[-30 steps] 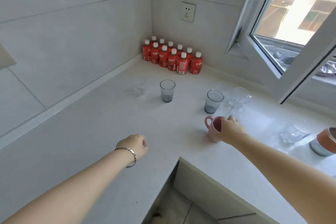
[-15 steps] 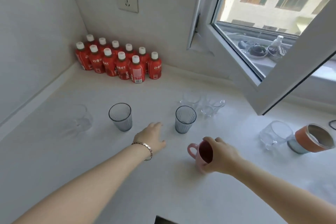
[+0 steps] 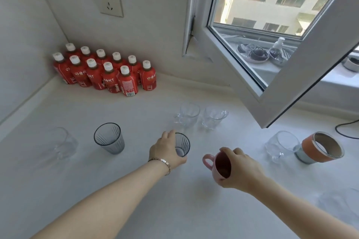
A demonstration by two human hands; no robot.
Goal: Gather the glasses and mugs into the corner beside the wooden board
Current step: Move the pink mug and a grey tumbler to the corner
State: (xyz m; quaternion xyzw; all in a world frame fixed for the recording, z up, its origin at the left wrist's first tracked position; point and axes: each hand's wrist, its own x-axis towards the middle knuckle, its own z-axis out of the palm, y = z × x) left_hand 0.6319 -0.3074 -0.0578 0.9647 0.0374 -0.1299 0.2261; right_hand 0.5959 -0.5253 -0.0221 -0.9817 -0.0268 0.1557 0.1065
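My right hand [image 3: 238, 169] grips a pink mug [image 3: 218, 165] by its rim and tilts it above the white counter [image 3: 174, 209]. My left hand [image 3: 165, 151] wraps around a ribbed grey tumbler [image 3: 182, 144] that stands on the counter. A second grey tumbler [image 3: 109, 137] stands to its left. A clear glass [image 3: 62, 141] stands further left. Two clear glass mugs [image 3: 187, 114] [image 3: 213, 119] stand behind the hands. Another clear mug [image 3: 281, 146] and an orange-banded cup [image 3: 320, 147] lie to the right. No wooden board is in view.
Several red juice bottles [image 3: 104, 72] fill the far corner below a wall socket [image 3: 108, 0]. An open window sash [image 3: 291, 75] swings in over the counter's right side. A black cable [image 3: 345, 132] lies at the far right. Another clear glass [image 3: 340, 205] is faintly visible at bottom right.
My left hand has reached forward and closed around the grey tumbler. My right hand has lifted and tilted the pink mug. The view has moved closer to the corner.
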